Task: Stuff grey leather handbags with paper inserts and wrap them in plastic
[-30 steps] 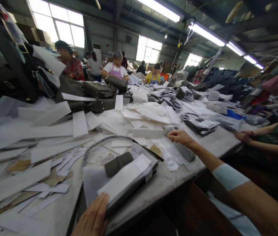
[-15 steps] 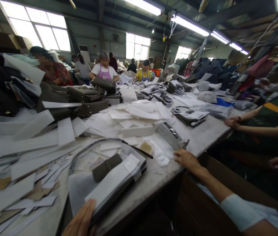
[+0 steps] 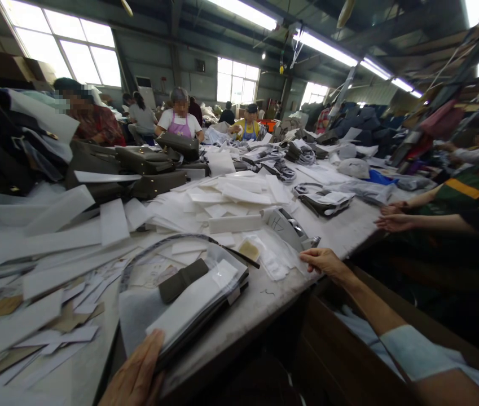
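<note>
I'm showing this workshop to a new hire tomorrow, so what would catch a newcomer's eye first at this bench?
First, the drift of white paper strips heaped across the middle of the long table. Nearer, the left hand rests on a flat dark bag under a white sheet at the table's near edge, while the right hand touches clear plastic packets at the edge. Olive handbags are stacked far left.

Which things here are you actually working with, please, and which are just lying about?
In hand:
left hand on the flat bag
right hand at the clear packets

Lying about:
white strips
grey handbags
paper scraps
tape dispenser
</note>
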Available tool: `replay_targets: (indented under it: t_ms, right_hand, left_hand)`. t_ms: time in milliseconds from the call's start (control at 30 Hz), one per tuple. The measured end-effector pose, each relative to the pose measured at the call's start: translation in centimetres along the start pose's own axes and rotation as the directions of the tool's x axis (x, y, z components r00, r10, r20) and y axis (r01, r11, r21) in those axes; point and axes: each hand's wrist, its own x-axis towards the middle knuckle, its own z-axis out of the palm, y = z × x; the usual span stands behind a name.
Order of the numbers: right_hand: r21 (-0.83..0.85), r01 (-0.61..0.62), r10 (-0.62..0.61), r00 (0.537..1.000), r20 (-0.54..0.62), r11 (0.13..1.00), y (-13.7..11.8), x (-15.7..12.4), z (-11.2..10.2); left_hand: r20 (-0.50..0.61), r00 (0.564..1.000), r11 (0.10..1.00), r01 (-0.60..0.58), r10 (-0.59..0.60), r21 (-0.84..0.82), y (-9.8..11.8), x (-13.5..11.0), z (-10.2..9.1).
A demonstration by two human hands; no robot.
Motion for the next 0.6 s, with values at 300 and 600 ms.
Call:
replay_targets:
  t_ms: [300, 600]
  right_hand:
    - [0.075, 0.051, -0.055, 0.998, 0.04, 0.996, -1.0, -0.3, 0.6]
    - [-0.392, 0.535, -0.479, 0.845, 0.239, 0.748, 3.4, -3.5, 1.0]
  left_hand:
    - [0.01, 0.998, 0.998, 0.064, -0.064, -0.012, 1.5, 1.2, -1.5]
    - [-0.021, 0.997, 0.997, 0.073, -0.073, 0.015, 1.7, 1.2, -1.4]
